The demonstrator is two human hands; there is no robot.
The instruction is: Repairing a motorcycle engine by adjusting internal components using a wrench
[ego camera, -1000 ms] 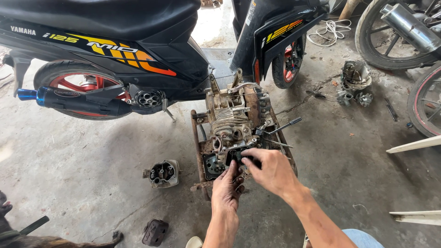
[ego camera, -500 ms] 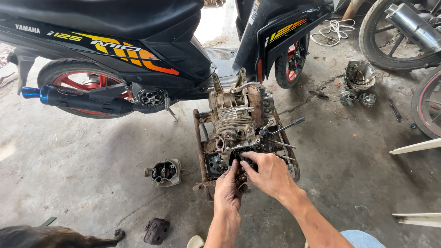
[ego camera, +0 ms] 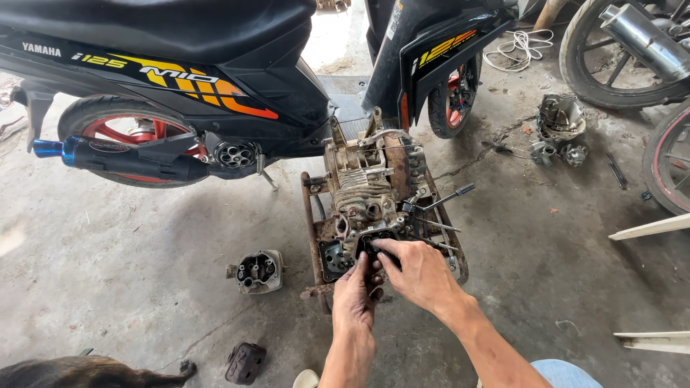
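A dirty, stripped motorbike engine (ego camera: pixel 370 183) sits on a rusty metal stand (ego camera: pixel 310 215) on the concrete floor. Both my hands work at its near end. My right hand (ego camera: pixel 420 276) pinches a small dark part (ego camera: pixel 372 243) at the engine's front opening. My left hand (ego camera: pixel 356 291) comes from below, its fingers curled on the same dark part. A screwdriver with a black handle (ego camera: pixel 449 195) lies across the right side of the engine.
A black scooter (ego camera: pixel 215 65) with a red rear wheel (ego camera: pixel 118 129) and a blue-tipped exhaust (ego camera: pixel 108 158) stands behind. A cylinder head (ego camera: pixel 259 271) and a dark cover (ego camera: pixel 244 363) lie at left. Loose engine parts (ego camera: pixel 560 122) lie at right, near another motorbike wheel (ego camera: pixel 618 65). A dark furry animal (ego camera: pixel 79 372) is at bottom left.
My hands have stayed on the engine's near end, shifting only slightly. The dark animal at bottom left has moved further into view.
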